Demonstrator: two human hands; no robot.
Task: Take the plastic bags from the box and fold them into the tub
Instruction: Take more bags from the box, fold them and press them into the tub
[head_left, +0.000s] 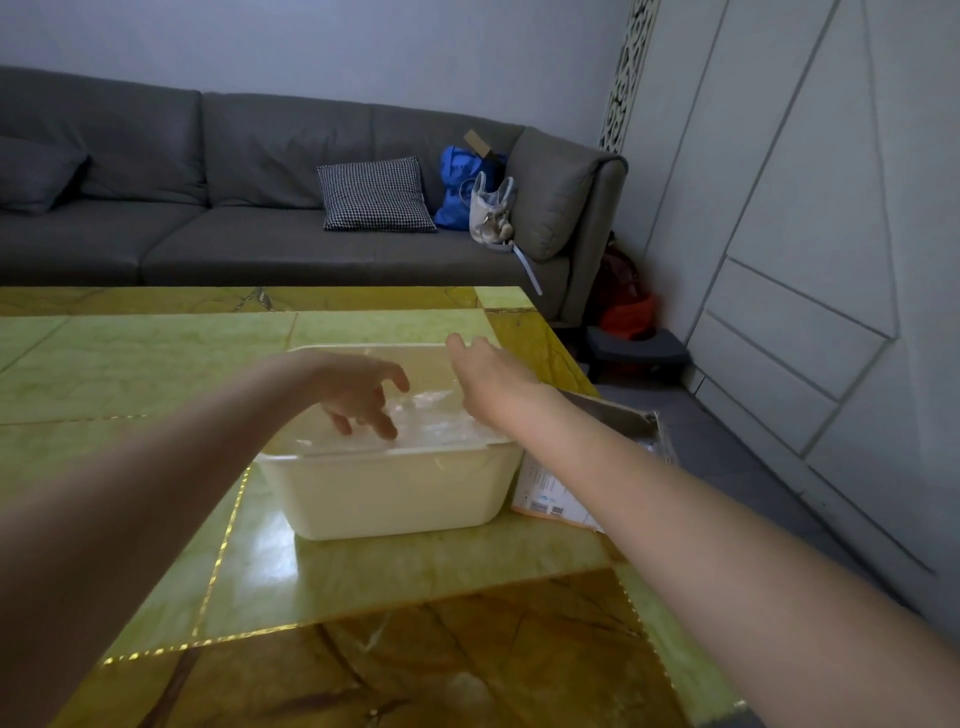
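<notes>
The head view looks down on a green and brown marble-patterned table (156, 374) with a cream plastic tub (395, 493) standing near its right edge. Clear plastic bags (436, 421) lie inside the tub, filling it almost to the rim. The left hand (358, 392) hangs over the tub's near left part, fingers spread and loosely bent, their tips touching or just above the plastic, probably to press the folded film flat so it does not spring up. It clamps on nothing. The right hand (480, 361) reaches across the tub's far right side with fingers fairly straight and nothing held; whether it touches the bags cannot be told. The hands are apart.

Just right of the tub, partly behind the right forearm, a cardboard box (587, 467) with a shipping label stands at the table's edge; its contents are hidden. A grey sofa (260, 208) runs along the far wall.
</notes>
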